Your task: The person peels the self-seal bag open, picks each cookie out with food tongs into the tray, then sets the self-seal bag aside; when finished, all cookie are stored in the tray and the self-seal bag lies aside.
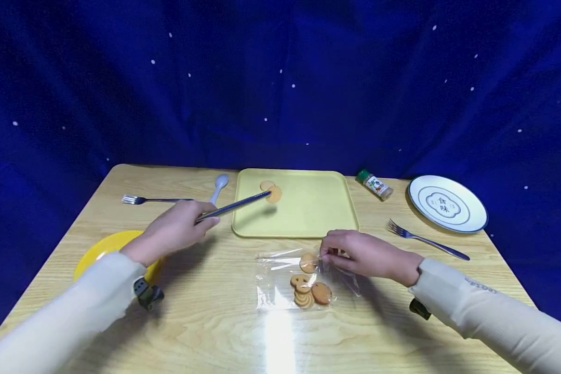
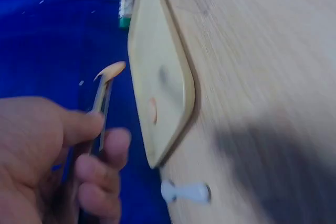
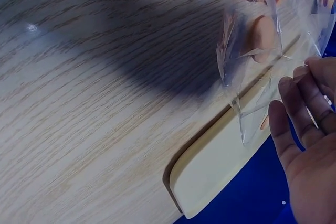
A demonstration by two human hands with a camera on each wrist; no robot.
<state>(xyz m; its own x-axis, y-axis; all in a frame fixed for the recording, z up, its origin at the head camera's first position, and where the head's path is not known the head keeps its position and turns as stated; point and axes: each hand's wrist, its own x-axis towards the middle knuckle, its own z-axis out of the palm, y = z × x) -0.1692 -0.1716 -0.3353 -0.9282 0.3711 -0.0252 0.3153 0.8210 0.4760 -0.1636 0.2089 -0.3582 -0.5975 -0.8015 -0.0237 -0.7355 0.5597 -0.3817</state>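
My left hand (image 1: 179, 228) grips slim, dark metal tongs (image 1: 238, 204) between thumb and fingers. The tong tips pinch a round cookie (image 1: 274, 195), held above the pale yellow tray (image 1: 315, 208). On the tray's far left lies another cookie (image 1: 266, 184). My right hand (image 1: 362, 252) pinches the edge of a clear plastic bag (image 1: 273, 283) in front of the tray. Several cookies (image 1: 321, 293) are inside the bag, one swirled and one speckled. In the right wrist view, the thumb and fingertips meet at the film (image 3: 278, 56).
A yellow plate (image 1: 107, 244) is partly covered by my left forearm. Beyond that hand are a fork (image 1: 135, 199) and a pale spoon (image 1: 221, 182). To the right lie a green-capped jar (image 1: 375, 185), a second fork (image 1: 427, 241) and a white plate (image 1: 467, 210). A blue curtain hangs behind.
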